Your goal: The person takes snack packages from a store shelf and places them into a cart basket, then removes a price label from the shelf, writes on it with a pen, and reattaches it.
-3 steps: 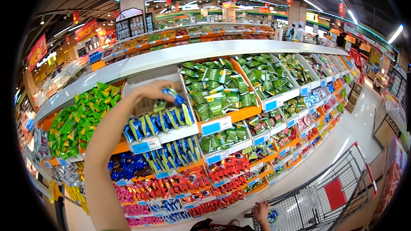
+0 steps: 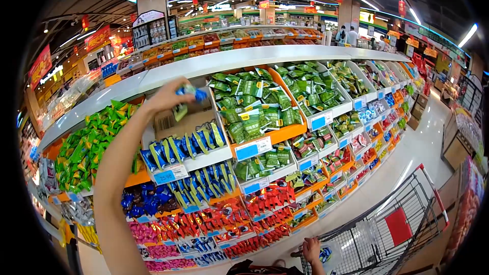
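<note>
My left hand [image 2: 170, 94] is closed on blue and pale green snack packets [image 2: 192, 93], above a white bin. Upright packets of the same colours [image 2: 186, 145] stand in a row along that bin's front, with bare cardboard [image 2: 191, 121] showing behind them. Low at the bottom, my right hand [image 2: 311, 249] is by the near end of a shopping cart [image 2: 356, 244]; its fingers are curled, and what they hold is too small to make out. A clear plastic bag with blue packets [image 2: 326, 253] is right beside it.
Green and yellow packets [image 2: 86, 142] fill the bin at left, dark green packets [image 2: 262, 119] the bin at right. Tiers of red packets [image 2: 219, 214] lie below. A white ledge [image 2: 229, 58] runs along the top. Far off, people [image 2: 351, 36] stand in the aisle.
My left hand has risen slightly with the packets, away from the upright row, and more bare cardboard shows. The whole view has shifted a little.
</note>
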Motion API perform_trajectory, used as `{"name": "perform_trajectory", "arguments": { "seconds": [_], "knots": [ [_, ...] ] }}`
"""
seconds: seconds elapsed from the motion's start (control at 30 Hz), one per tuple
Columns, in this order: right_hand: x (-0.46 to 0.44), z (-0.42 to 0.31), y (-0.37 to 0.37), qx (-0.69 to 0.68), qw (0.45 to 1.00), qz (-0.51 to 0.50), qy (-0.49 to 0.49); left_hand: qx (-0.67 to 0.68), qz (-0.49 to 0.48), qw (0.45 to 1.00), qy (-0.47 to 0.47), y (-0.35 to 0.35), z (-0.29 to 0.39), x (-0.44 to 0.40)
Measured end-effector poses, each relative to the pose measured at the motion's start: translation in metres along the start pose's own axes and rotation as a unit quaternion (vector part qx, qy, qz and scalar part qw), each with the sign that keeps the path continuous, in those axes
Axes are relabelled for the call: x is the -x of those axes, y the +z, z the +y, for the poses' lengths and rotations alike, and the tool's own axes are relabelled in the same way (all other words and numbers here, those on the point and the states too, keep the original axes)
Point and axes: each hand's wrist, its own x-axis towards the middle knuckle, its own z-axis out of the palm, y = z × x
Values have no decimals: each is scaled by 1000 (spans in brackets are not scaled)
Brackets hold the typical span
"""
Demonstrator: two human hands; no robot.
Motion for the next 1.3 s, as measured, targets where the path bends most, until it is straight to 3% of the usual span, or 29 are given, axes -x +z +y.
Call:
{"name": "perform_trajectory", "arguments": {
  "seconds": [0.07, 0.1, 0.13, 0.2, 0.27, 0.33, 0.4, 0.47, 0.53, 0.6, 0.63, 0.73, 0.77, 0.87, 0.93, 1.03, 1.2, 1.3],
  "knots": [
    [-7, -11, -1, -49, 997, -36, 46, 146, 110, 982, -50, -21, 18, 16],
    [-11, -16, 1, -43, 999, -20, 18, 226, 165, 959, -41, -24, 40, 31],
    [-15, -27, 0, -124, 991, -22, 50, 303, 218, 927, -33, -22, 68, 49],
    [-31, -63, -5, -279, 953, -31, 116, 417, 204, 886, 1, -13, 97, 81],
    [-57, -110, -33, -359, 918, -108, 132, 493, 204, 845, 37, 15, 111, 115],
    [-78, -148, -46, -474, 859, -139, 131, 542, 130, 830, 20, 56, 107, 152],
    [-98, -199, -79, -537, 809, -208, 117, 512, 60, 857, 23, 98, 108, 179],
    [-110, -240, -114, -581, 760, -282, 70, 478, 22, 871, 113, 134, 116, 191],
    [-117, -265, -136, -639, 698, -323, 9, 441, 28, 889, 124, 167, 115, 200],
    [-121, -279, -144, -700, 617, -359, 7, 386, 5, 913, 130, 188, 112, 207],
    [-126, -291, -152, -684, 627, -372, -6, 391, -15, 909, 143, 197, 109, 209],
    [-130, -307, -154, -578, 729, -366, 6, 385, -36, 910, 150, 218, 98, 218],
    [-130, -304, -146, -612, 700, -368, 12, 382, -19, 916, 125, 221, 96, 222],
    [-118, -314, -147, -634, 718, -286, 29, 380, 61, 922, 37, 235, 91, 238],
    [-115, -313, -143, -638, 727, -252, 25, 480, 42, 870, -102, 236, 101, 250],
    [-115, -314, -135, -603, 773, -196, -5, 510, 34, 854, -94, 245, 98, 257],
    [-117, -320, -135, -352, 921, -52, -156, 494, 69, 862, -90, 247, 108, 254],
    [-116, -319, -132, -251, 935, 0, -249, 486, 99, 863, -95, 256, 108, 255]
  ]
}}
